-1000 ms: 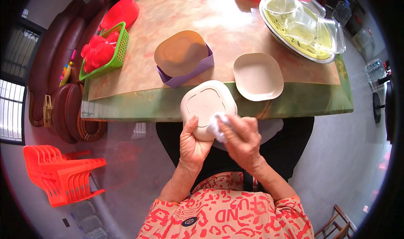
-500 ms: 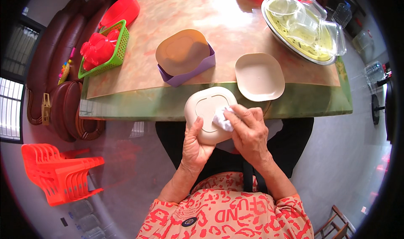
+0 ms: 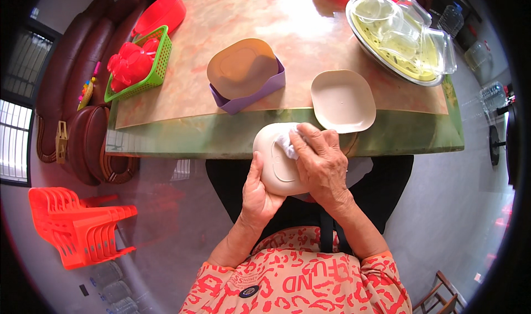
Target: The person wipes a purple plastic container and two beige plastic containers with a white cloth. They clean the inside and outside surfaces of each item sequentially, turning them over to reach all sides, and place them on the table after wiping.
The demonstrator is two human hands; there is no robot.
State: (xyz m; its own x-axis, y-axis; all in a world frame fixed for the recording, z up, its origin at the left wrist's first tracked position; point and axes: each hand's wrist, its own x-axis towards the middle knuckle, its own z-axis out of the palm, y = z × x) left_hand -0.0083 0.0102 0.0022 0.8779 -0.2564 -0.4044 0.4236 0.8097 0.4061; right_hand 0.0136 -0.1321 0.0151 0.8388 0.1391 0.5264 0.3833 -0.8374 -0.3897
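My left hand (image 3: 259,192) grips the near left edge of a cream square plate (image 3: 275,159), held upside down over my lap just below the table edge. Spread flat on the plate's underside, my right hand (image 3: 321,162) presses a small white cloth (image 3: 286,143) against it. A second cream square plate (image 3: 343,100) lies face up on the table close to the front edge, right above my right hand. Further left on the table, a purple holder (image 3: 250,92) carries a stack of tan plates (image 3: 241,66).
The marbled table has a green rim (image 3: 221,139). A green basket (image 3: 159,70) with red items stands at its left, a red dish (image 3: 160,12) behind it, and a round tray (image 3: 398,65) with clear containers at the right. Orange stacked stools (image 3: 77,228) and a dark sofa (image 3: 66,87) are on the left.
My right hand and the cloth have slid up across the plate's underside toward its far right edge. The left hand keeps its hold on the plate.
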